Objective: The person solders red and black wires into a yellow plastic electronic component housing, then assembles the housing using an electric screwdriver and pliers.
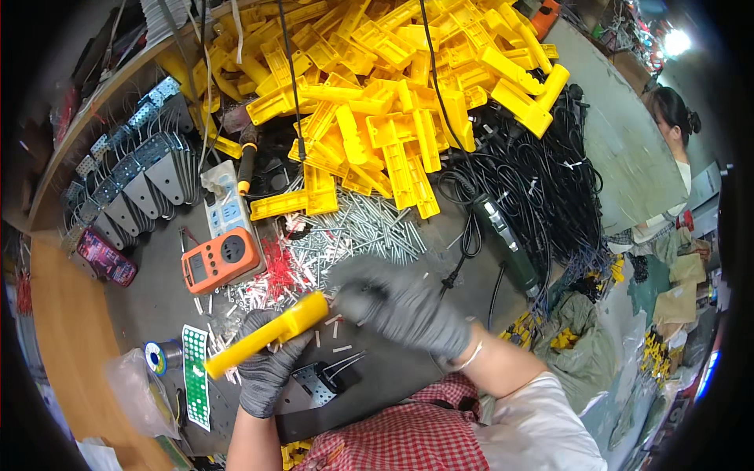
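Note:
My left hand (271,377), in a grey glove, is closed around a yellow plastic handle piece (267,336), which lies slanted with its wider end up to the right. Close to that wider end is my right hand (408,306), also gloved in grey. Its fingers are smeared by motion, so whether they hold anything is hidden. Beneath my hands, a metal plate with a black part and thin wires (316,385) rests on the dark table. Just beyond them are a heap of long screws (365,224), red bits (279,267) and small white tubes (247,297).
Yellow plastic housings (393,133) pile up at the back. Black cables (542,180) and a power screwdriver (509,247) lie right. At left are metal plates (145,180), an orange socket meter (220,261), a phone (106,257) and a wire spool (161,357). Another person (674,125) is far right.

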Demonstrator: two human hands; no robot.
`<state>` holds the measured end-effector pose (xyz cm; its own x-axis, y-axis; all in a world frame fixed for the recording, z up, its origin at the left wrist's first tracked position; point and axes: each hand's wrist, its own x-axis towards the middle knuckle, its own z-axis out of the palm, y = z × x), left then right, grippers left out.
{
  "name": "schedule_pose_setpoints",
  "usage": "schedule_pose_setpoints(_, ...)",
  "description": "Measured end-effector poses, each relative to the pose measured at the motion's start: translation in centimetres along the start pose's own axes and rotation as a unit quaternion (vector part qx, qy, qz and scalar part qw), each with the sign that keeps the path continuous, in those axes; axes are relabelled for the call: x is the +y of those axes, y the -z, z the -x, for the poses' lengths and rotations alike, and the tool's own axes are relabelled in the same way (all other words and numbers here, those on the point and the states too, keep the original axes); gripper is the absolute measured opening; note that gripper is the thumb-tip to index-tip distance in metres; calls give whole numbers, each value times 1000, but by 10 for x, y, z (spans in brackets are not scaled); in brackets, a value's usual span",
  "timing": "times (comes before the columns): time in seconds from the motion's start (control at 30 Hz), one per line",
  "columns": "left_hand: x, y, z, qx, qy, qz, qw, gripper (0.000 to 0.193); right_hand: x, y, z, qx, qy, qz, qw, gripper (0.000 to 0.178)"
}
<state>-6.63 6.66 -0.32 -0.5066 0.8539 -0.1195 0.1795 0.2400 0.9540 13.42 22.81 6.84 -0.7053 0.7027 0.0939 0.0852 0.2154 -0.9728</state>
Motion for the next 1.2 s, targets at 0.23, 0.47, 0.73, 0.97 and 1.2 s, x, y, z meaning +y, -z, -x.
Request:
schedule_pose_setpoints(0.23, 8, 0, 11, 11, 18, -67, 998, 50, 88, 125, -8, -131, 187, 601, 766, 25)
schedule_pose_setpoints(0.47, 20, -5, 13, 25, -21, -81, 996, 35, 78, 131, -35, -349, 332, 578, 659, 16)
schedule_pose_setpoints(0.73, 37, -17, 21, -50, -94, -191, 976, 38, 7, 20, -1, -95, -67, 57, 992, 23)
schedule_pose_setpoints(0.97, 35, -3, 33, -32, -122, -187, 974, 41, 15, -25, 7, -58, -67, -31, 996, 22)
schedule_pose_setpoints(1.2, 29, 7, 59, 63, -83, -170, 980, 40, 10, -35, 15, -68, 297, 249, 919, 26)
